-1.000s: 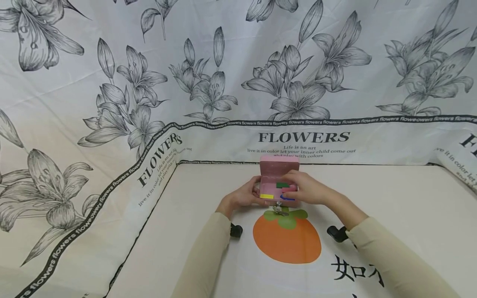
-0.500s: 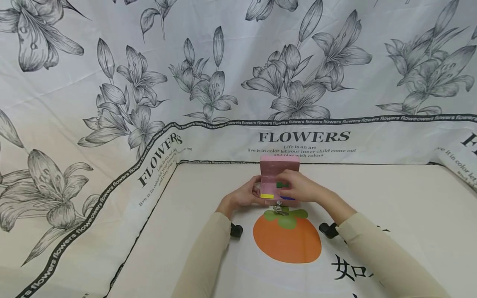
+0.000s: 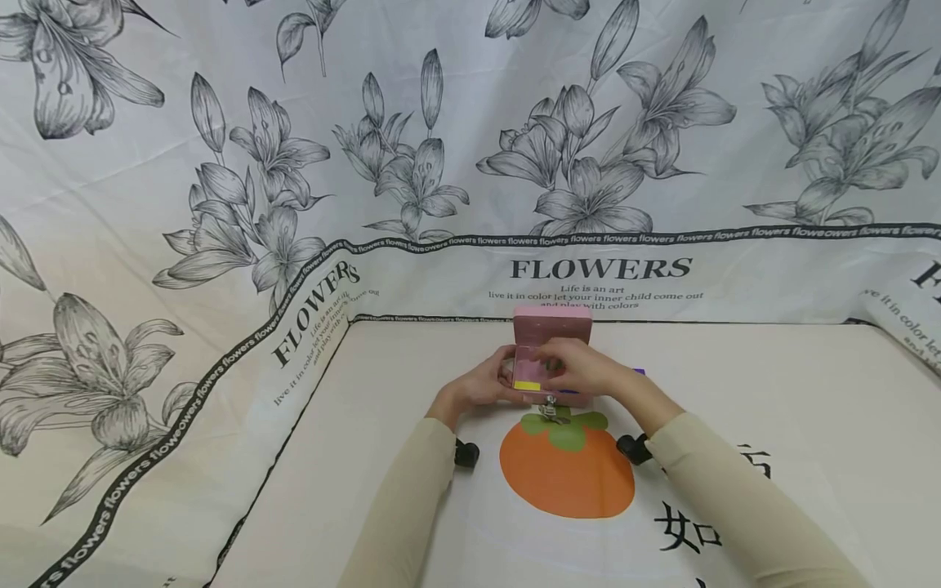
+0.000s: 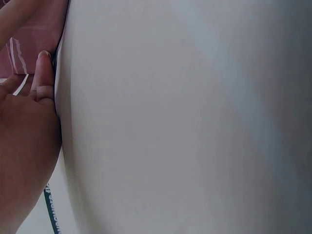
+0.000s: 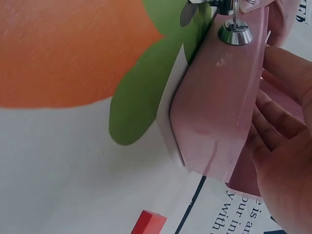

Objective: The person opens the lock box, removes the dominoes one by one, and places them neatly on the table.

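A small pink box [image 3: 553, 328] stands with its lid raised, a metal lock [image 5: 235, 32] on its front wall. My left hand [image 3: 483, 382] grips the box's left side, thumb low near the front corner. Over the open box, my right hand [image 3: 584, 365] reaches in with bent fingers. Its fingertips are inside, and what lies under them is mostly hidden, so I cannot tell whether they hold anything. A yellow block [image 3: 527, 386] lies in the front left of the box. At the front right, a sliver of a blue block [image 3: 568, 391] shows below the right hand.
A purple block [image 3: 639, 372] pokes out behind the right wrist. In the right wrist view, a red block [image 5: 148, 223] lies on the tablecloth beside the box. Floral fabric [image 3: 588, 163] rises behind the table. A printed orange persimmon [image 3: 566, 474] is in front of the box.
My right hand has moved left inside the box, now covering the green block and most of the blue one. The purple block has come into view behind the wrist. My left hand stays put.
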A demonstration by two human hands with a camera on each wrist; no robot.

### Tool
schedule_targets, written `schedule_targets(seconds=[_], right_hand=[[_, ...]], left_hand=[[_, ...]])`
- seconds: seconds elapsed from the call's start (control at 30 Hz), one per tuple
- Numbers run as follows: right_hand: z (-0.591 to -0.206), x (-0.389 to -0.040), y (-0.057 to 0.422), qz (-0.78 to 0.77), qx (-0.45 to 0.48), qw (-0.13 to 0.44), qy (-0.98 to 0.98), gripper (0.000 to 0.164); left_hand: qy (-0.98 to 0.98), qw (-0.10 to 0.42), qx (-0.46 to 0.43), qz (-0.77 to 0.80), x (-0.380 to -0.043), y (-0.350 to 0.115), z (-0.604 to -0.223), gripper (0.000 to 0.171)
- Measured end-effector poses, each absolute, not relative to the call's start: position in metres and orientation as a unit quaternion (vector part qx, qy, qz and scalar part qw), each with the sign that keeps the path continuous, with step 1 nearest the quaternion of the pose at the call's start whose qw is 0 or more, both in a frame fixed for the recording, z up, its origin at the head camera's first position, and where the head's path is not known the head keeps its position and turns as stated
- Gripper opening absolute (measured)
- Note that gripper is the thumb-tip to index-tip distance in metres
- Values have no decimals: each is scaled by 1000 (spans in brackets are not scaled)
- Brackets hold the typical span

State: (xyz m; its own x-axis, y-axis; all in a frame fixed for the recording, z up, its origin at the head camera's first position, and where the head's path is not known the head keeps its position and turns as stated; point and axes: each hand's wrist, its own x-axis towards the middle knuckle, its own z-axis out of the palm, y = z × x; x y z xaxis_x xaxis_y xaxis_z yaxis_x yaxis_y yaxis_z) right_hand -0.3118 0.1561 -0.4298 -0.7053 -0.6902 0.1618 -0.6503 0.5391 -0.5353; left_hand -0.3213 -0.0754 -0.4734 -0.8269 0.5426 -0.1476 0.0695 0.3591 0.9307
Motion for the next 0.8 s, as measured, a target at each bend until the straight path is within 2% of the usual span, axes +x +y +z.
schedule_targets(seconds=[0.53,0.8], right_hand=[[-436,-322,139,-274,-380,77,880,29],[-437,-320,132,-273,-333,111,896,24]], left_hand=[[810,213,193,511,-321,-77,-474,96],[810,212,189,514,-322,-77,-475,95]])
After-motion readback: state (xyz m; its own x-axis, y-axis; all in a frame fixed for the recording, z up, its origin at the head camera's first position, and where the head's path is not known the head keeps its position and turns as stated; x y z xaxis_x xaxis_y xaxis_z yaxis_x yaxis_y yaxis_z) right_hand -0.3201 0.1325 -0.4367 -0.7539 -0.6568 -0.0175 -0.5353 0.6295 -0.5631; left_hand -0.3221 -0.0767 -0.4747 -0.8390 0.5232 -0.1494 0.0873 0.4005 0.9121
